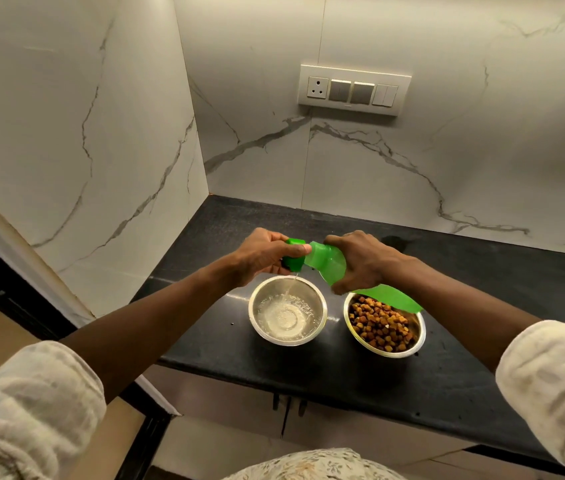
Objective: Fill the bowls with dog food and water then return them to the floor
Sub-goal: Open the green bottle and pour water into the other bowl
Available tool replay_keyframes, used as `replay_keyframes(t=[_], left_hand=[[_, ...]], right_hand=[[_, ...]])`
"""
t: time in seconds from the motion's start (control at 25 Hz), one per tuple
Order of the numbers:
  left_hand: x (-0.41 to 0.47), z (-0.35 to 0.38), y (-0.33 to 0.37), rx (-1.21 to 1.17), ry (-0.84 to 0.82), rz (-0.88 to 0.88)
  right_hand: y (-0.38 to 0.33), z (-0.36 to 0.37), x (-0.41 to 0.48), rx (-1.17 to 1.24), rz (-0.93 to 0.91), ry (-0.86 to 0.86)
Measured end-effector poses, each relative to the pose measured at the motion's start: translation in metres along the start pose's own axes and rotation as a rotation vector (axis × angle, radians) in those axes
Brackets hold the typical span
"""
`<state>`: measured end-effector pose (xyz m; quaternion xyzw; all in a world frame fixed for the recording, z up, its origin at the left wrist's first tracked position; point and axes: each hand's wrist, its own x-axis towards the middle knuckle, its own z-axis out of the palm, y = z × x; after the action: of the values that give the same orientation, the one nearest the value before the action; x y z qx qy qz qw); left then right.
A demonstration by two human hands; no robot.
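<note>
Our right hand [366, 263] grips the tilted green bottle [329, 263], left hand [263, 254] clasps its cap [293, 256]; a thin stream enters the water bowl [288, 310], and over-tilting risks splashing the kibble bowl [384, 325]

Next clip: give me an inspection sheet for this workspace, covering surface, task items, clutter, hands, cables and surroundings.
Surface: black countertop, a few small specks near the bowls.
Job's things: left steel bowl taking water; right steel bowl holds kibble; green bottle tilted, thin stream falling.
Clutter: nothing seen.
Hands: left hand on the green cap; right hand grips the bottle body.
Cables: nothing seen.
Surroundings: marble-look walls, switch panel, cabinet doors below.
</note>
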<state>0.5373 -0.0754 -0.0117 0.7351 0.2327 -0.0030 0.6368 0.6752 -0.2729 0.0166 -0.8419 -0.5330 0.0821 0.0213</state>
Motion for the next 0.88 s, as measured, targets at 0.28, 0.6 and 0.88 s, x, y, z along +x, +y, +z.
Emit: replay_keyframes(t=[0.28, 0.6, 0.88], left_hand=[[0.007, 0.023, 0.056, 0.334, 0.05, 0.186], [0.016, 0.055, 0.131, 1.152, -0.19, 0.724], [0.029, 0.089, 0.154, 0.802, 0.045, 0.745]], right_hand=[[0.01, -0.006, -0.013, 0.241, -0.055, 0.163], [0.044, -0.012, -0.028, 0.347, -0.047, 0.28], [0.084, -0.013, -0.038, 0.403, 0.027, 0.355]])
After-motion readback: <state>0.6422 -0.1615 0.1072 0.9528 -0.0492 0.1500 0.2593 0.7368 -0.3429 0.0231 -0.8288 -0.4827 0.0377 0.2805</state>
